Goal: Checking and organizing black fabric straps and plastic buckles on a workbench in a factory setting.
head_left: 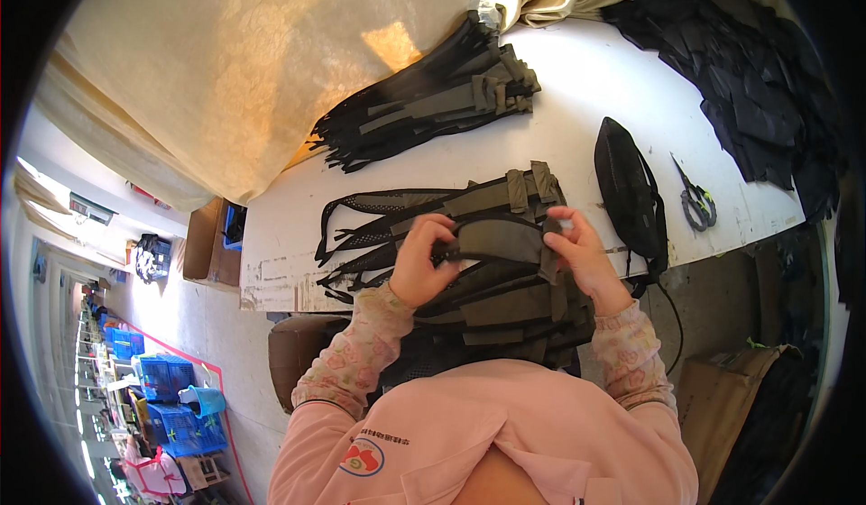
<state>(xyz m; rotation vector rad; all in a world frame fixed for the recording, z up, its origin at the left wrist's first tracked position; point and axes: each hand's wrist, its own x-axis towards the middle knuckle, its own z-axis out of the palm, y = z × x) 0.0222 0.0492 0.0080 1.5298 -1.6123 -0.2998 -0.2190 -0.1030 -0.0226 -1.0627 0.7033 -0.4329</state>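
Between both hands is an olive fabric strap piece with black edging [502, 240], which looks like a backpack shoulder strap. My left hand [424, 261] has its fingers closed on the left end. Thumb and fingers of my right hand [582, 257] pinch the right end by a small olive tab. Below and around it lies a pile of similar straps [487, 311], with black mesh and narrow tails pointing left, reaching the table's near edge and my lap. At the back of the table is a second bundle of such straps [433, 99].
To the right on the white table [577, 72] lie a black mesh pouch-like piece [627, 185] and scissors [695, 200]. A heap of black fabric pieces [740, 81] covers the far right. A cardboard box [722, 406] stands below right; blue crates [176, 397] are on the floor left.
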